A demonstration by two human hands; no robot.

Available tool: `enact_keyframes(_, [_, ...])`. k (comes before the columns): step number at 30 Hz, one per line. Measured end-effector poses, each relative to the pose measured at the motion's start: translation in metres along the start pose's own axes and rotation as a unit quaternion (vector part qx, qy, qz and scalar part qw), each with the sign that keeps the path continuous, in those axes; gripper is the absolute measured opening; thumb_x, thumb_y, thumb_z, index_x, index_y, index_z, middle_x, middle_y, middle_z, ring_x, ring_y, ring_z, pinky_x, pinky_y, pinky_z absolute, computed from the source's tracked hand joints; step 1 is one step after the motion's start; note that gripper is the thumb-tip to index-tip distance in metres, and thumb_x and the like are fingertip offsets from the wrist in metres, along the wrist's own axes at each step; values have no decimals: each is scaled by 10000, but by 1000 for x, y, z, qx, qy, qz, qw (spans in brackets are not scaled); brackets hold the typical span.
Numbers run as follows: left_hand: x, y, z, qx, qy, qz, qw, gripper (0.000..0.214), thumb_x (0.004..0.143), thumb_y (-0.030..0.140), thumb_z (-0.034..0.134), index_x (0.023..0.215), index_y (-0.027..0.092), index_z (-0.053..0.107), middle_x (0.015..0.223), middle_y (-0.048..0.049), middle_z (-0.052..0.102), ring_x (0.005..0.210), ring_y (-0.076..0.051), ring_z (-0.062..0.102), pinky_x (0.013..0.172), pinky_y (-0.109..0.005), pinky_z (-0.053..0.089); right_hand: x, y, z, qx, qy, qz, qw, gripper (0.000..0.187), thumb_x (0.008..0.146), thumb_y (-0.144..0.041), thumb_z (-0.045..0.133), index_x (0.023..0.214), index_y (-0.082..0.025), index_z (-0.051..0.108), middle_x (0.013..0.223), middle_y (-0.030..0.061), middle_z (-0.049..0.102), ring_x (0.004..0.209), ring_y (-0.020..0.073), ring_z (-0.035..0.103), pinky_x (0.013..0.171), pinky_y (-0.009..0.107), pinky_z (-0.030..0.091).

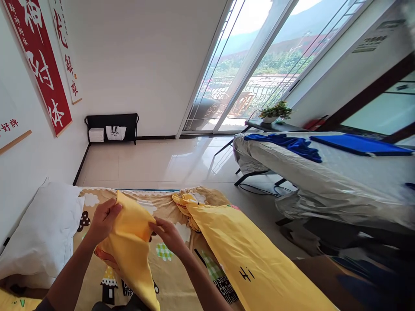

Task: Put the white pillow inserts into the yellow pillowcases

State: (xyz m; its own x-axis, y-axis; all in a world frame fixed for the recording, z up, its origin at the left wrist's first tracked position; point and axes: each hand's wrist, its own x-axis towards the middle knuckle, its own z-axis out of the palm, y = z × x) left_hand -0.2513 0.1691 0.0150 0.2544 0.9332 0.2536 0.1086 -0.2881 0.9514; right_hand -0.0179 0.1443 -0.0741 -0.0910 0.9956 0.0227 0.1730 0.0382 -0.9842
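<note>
A yellow pillowcase (134,242) hangs between my two hands above the bed, its upper edge pulled apart into what looks like an opening. My left hand (105,216) pinches the edge on the left, thumb on top. On the right side of the same edge, the fingers of my right hand (167,233) are closed on the fabric. Part of an orange print shows on its left side. Beneath it lies a tan patterned bedsheet (175,280). A white pillow (42,233) rests left of my left hand. To the right, a yellow quilt (256,259) marked "Hi" lies folded lengthwise.
Past the bed's far edge is a tiled floor (145,162) with a low black rack (121,125) against the wall. At right stands a plastic-covered table (350,172) bearing a blue cloth (285,144) and a flat blue item (359,144). Cables (259,190) lie below.
</note>
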Motion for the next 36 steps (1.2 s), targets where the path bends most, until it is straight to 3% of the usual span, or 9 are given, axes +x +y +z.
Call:
enact_keyframes(2, [3,8,-9,9,39,18,999,582,865,683,529,627,187,339,581,43,279,547,-81,253,500,-234,213,-3,-14,-9,15,89,-14,996,600,740,-775,576,629,-187,531,551,-22,428,535,104,376,469,229,324])
enact_keyframes(4, [6,14,-17,18,82,35,996,569,873,671,533,631,185,362,594,38,296,555,-85,270,498,-228,230,-9,-32,-24,-8,105,-28,994,588,728,-749,612,608,-183,510,561,-31,389,539,89,327,461,218,280])
enact_keyframes(9, [13,34,-41,45,183,83,979,527,870,661,555,679,175,485,583,31,361,542,-90,318,475,-219,256,-21,-55,-56,-139,-128,9,982,471,568,-586,815,578,-164,605,559,-47,426,552,81,335,462,204,264])
enact_keyframes(11, [18,43,-53,56,238,113,963,500,869,646,573,714,172,523,579,34,369,539,-88,317,473,-215,254,-20,-45,-63,-182,-150,41,971,421,598,-518,811,526,-165,594,517,-53,420,517,76,329,443,204,244])
enact_keyframes(19, [29,60,-94,110,292,176,934,498,846,639,610,709,166,538,561,49,349,520,-72,292,459,-218,228,-14,9,-88,-251,12,-19,968,519,711,-693,648,592,-189,677,702,58,652,718,197,567,719,307,472])
enact_keyframes(26, [34,80,-123,115,351,231,900,540,835,609,665,637,152,455,548,67,280,516,-41,245,449,-189,202,-44,-11,-109,-216,280,-15,935,641,727,-807,539,597,-187,642,546,23,541,542,150,455,493,267,377])
enact_keyframes(32, [37,96,-165,76,424,299,852,608,761,635,728,596,157,390,545,81,270,525,-20,262,479,-162,237,-59,-26,-115,-282,49,8,958,608,725,-793,559,581,-213,666,660,66,681,621,203,591,555,286,471])
enact_keyframes(34, [32,95,-173,66,425,281,858,580,715,612,778,602,152,443,543,79,288,510,-22,272,460,-177,222,-57,-18,-117,-306,75,-4,949,667,755,-833,458,636,-220,692,678,72,704,618,210,615,564,297,484])
enact_keyframes(36, [26,93,-176,68,412,245,875,544,702,583,800,608,148,489,536,74,315,489,-24,284,440,-190,208,-55,-10,-121,-323,179,-26,929,745,737,-888,381,682,-216,698,675,76,707,598,208,623,552,296,480])
